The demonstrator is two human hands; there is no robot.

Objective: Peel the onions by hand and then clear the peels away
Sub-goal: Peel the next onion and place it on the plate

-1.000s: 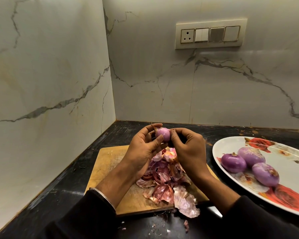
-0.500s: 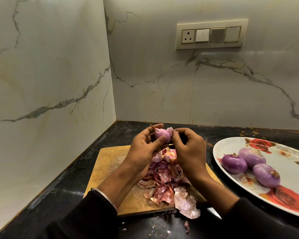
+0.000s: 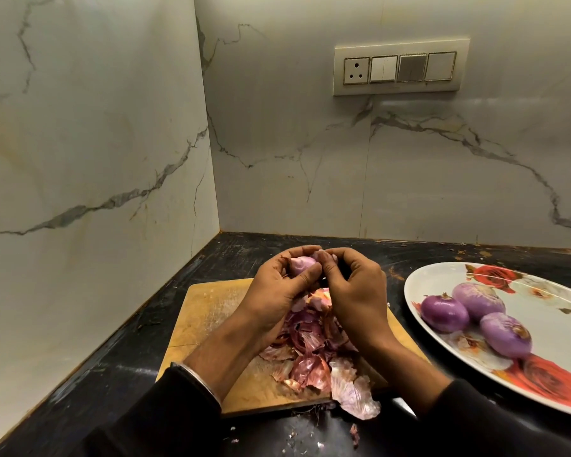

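I am seeing only a small part of the onion [image 3: 300, 264]: the left hand [image 3: 277, 291] is cupping it from below and the right hand [image 3: 353, 288] is covering its right side, so I cannot tell how much skin is on it. The right fingers [image 3: 327, 258] are curled and pinching something at the onion's top right, a loose flap of skin I think, though it is too small to be sure. The left fingers are curled round the bulb, thumb pressing on its near side. The onion is hanging above the far end of the wooden cutting board [image 3: 208, 311], over the heap of peels [image 3: 310, 351]. Its long axis is lying roughly across the view, the tapered end pointing left toward the left palm.

Against half a second ago, the hands are sitting closer together, and the right fingertips are now overlapping the onion's top, hiding more of it.

On the right, three peeled onions [image 3: 475, 315] are lying on a flowered plate [image 3: 419, 285], whose right edge is cut off by the frame. Some peel scraps are spilling off the board's near edge onto the dark tabletop [image 3: 119, 367].
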